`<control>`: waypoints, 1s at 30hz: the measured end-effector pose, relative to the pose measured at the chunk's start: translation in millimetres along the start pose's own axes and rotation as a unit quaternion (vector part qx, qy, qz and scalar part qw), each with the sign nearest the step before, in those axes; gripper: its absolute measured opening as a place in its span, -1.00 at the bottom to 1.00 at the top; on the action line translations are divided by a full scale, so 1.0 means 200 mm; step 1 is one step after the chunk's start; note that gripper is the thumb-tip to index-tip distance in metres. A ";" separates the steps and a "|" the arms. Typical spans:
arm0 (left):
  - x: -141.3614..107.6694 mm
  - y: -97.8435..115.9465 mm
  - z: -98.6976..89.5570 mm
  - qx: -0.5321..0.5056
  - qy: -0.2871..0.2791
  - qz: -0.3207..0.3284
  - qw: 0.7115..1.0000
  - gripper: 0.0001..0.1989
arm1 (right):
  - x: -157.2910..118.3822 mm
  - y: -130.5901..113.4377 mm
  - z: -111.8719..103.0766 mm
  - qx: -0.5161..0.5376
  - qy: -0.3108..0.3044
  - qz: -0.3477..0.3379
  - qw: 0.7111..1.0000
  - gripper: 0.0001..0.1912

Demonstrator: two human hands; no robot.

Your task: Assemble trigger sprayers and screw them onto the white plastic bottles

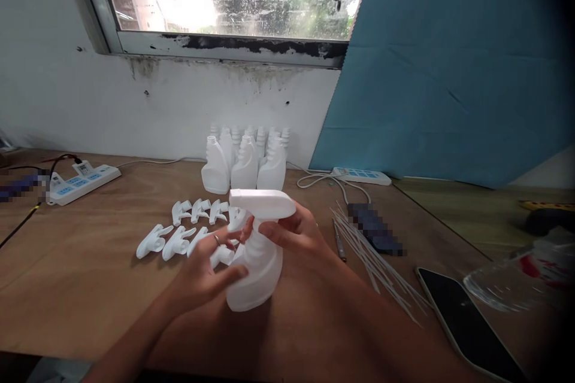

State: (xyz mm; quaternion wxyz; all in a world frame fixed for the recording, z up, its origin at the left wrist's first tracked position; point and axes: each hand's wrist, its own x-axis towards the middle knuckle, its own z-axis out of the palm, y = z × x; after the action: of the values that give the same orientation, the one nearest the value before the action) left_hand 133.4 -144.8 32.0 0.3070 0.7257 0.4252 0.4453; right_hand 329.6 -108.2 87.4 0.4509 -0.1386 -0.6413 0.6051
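Note:
A translucent white spray bottle (256, 281) stands upright just above or on the table in front of me, with a white trigger sprayer (263, 203) on its neck. My right hand (299, 230) is closed around the neck and the underside of the sprayer head. My left hand (211, 266), with a ring on one finger, is loosely curled at the bottle's left side; its fingertips are by the trigger and its thumb lies against the body. Behind it, loose trigger sprayers (178, 243) lie in two rows, some partly hidden by the hand.
Several open bottles (245, 164) stand grouped by the wall. Thin white tubes (377, 257) and a pen-like tool (339, 242) lie right, near a phone (467, 317) and a clear plastic bottle (507, 278). Power strips (85, 184) with cables sit at the back.

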 end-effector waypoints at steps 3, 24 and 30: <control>0.07 0.09 -0.15 -0.036 0.047 0.053 0.997 -0.55 | 0.00 0.04 0.02 0.010 0.008 -0.003 1.000 -0.73; 0.35 0.47 -0.26 0.133 -0.017 0.182 0.974 -0.89 | 0.02 0.03 0.02 -0.003 -0.025 0.006 1.000 -0.65; 0.34 0.49 -0.25 0.142 -0.025 0.166 0.976 -0.82 | 0.02 0.11 0.06 0.044 -0.040 -0.010 0.998 -0.63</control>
State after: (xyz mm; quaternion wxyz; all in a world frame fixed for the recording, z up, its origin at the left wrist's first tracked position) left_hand 137.0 -125.2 159.5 0.1332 0.8331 0.3502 0.4068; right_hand 309.5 -107.9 71.3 0.4365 -0.0875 -0.6333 0.6331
